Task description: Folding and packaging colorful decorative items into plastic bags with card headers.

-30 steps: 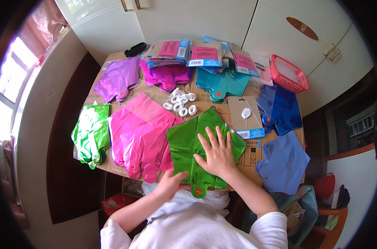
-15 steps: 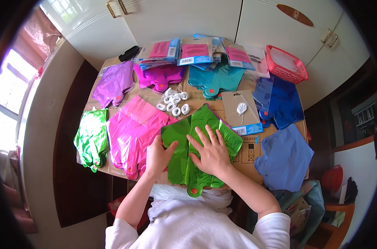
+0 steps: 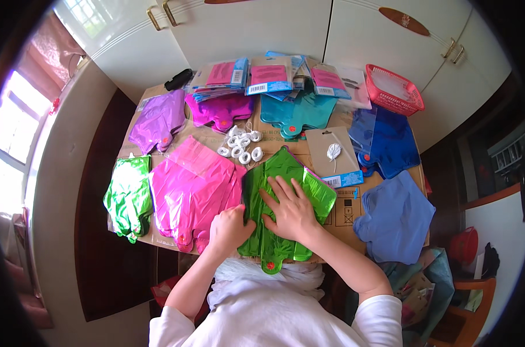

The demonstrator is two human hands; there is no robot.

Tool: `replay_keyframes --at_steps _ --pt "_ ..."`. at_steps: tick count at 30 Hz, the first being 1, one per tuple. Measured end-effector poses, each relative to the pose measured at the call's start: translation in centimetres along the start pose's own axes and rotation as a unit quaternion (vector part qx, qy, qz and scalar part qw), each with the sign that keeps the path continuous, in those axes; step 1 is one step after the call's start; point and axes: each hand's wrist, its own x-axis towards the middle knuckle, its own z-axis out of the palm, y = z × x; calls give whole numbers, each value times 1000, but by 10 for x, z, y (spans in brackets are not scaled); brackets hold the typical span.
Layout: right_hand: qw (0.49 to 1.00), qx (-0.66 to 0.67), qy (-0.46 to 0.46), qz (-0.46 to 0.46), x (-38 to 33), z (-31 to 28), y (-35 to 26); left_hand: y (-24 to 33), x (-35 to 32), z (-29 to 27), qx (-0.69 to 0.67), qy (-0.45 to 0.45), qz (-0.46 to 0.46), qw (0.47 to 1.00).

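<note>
A flat green foil balloon (image 3: 285,234) lies at the front middle of the cardboard, its red-marked tab hanging toward me. My right hand (image 3: 293,214) rests flat on its middle with the fingers spread. At its left edge my left hand (image 3: 230,229) is closed, thumb against the foil, the gripped bit hidden under the fingers. Just left of that hand is a stack of pink foil balloons (image 3: 196,194). Small coils of white string (image 3: 239,144) lie beyond the green foil. To its right, a card package (image 3: 333,155) bears another white string coil.
Around the cardboard lie bright green (image 3: 127,196), lilac (image 3: 158,120), magenta (image 3: 219,110), teal (image 3: 300,113), dark blue (image 3: 394,141) and pale blue (image 3: 395,217) foil balloons. Packaged cards (image 3: 269,75) are piled at the back, with a red basket (image 3: 395,91) and a black object (image 3: 178,80).
The green foil's left side has folded inward, baring more of the pink stack. My left hand has closed and come right and slightly nearer. My right hand stays on the foil.
</note>
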Motion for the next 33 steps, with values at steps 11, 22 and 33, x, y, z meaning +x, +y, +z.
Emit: replay_keyframes --at_steps 11,22,33 --pt "1000 9 -16 -19 1 0 6 23 -8 -6 -89 0 175 981" --pt "999 15 -35 -30 2 -2 8 17 -11 8 -139 17 210 968" --pt "980 166 106 -12 1 11 18 18 -14 22 -80 81 267 957"
